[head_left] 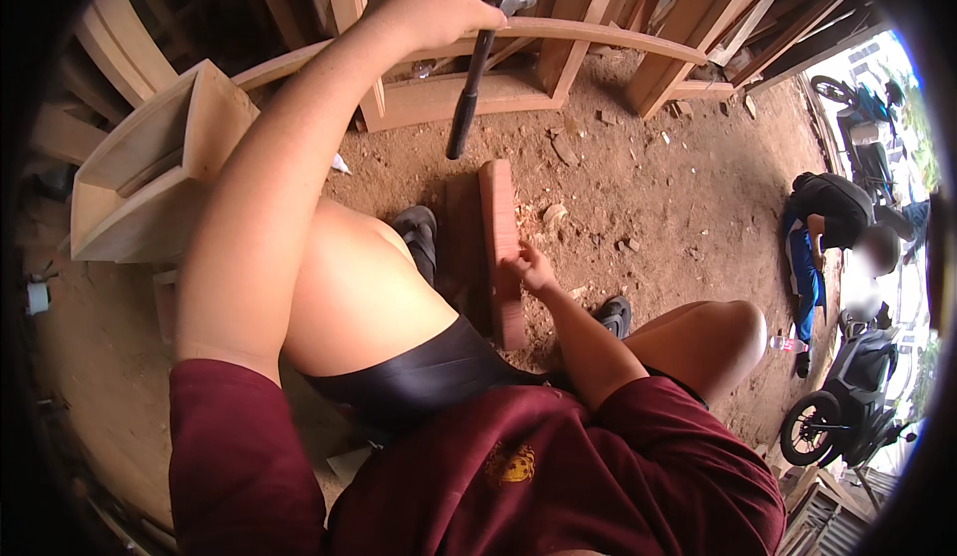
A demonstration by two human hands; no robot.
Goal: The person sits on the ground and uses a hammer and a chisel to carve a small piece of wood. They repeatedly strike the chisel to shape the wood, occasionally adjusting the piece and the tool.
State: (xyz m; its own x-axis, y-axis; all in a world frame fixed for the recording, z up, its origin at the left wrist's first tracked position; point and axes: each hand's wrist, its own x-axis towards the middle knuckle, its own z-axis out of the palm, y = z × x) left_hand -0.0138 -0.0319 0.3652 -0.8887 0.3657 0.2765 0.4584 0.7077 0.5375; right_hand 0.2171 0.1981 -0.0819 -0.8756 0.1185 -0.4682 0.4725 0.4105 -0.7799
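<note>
Long, narrow, reddish-brown wooden block (pixel 501 217) is down between my feet on the brown dirt ground (pixel 638 197), one end pointing toward my body. My bare right hand (pixel 536 271) is at its right edge, fingers curled, tips against the wood; can't tell if they're pinching anything small. My bare left hand (pixel 427 6) is up high, fingers seemingly closed around the black-handled, grey metal-headed hammer (pixel 469 103) near its head, handle hanging down; far fingertips hidden. Progress: block in place, hand on it, hammer off the ground. Hammer and block are apart, so no blow is landing. No nail, joint or split readable on the block at this size, so I'd call work on it unfinished, likely early; how much is left, can't tell. Curved, pale wooden strip (pixel 618 36) passes behind the hammer; no finger of mine works on it.
</note>
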